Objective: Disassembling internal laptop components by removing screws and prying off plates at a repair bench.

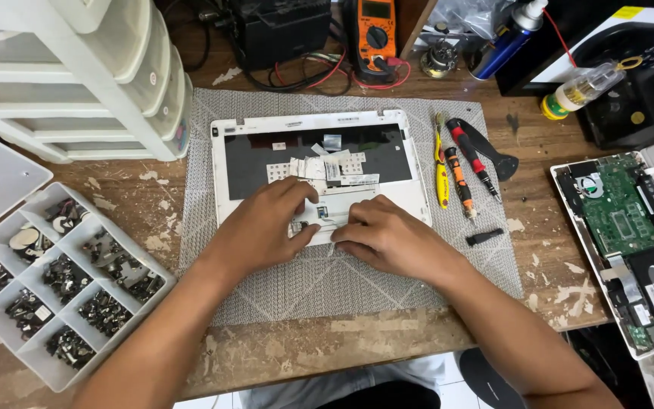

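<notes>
Hands [327, 231] on white laptop panel [316, 163], pale stickers [327, 168]

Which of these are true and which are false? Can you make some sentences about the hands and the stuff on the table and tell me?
1. Both hands rest on the white laptop cover. True: the left hand and right hand touch its front part.
2. The screwdrivers lie left of the cover. False: they lie to its right, on the grey mat.
3. The parts tray with small dark pieces sits by the left arm. True.
4. The right hand holds a screwdriver. False: it holds no tool; its fingers press on the cover.
5. The green circuit board is under the hands. False: it lies far right, inside another opened laptop.
</notes>
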